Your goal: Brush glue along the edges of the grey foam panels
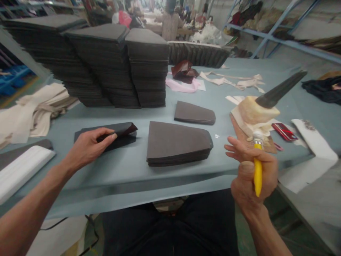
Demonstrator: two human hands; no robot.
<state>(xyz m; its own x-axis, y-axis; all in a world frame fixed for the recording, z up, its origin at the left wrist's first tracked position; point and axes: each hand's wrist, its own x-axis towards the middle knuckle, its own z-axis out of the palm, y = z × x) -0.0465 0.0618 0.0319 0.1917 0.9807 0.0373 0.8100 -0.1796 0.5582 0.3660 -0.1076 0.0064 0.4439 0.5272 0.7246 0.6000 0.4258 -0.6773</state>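
My left hand (87,147) grips the edge of a dark grey cut sheet (119,133), whose top layer curls up beyond my fingers. A wider stack of similar tapered panels (176,144) lies to its right, and a thinner stack (194,113) lies beyond that. My right hand (252,174) is raised above the table's front edge, closed around a yellow tool handle (257,176). Above its metal collar sits a cream lump (255,113) with a dark tapered tip (279,90). I cannot tell what the lump is.
Tall stacks of dark panels (106,67) stand at the back of the pale blue-covered table (114,181). Cream cloth (34,113) hangs at the left, near a white folded strip (21,170). A red phone (283,131) lies at the right. A person (170,25) stands far behind.
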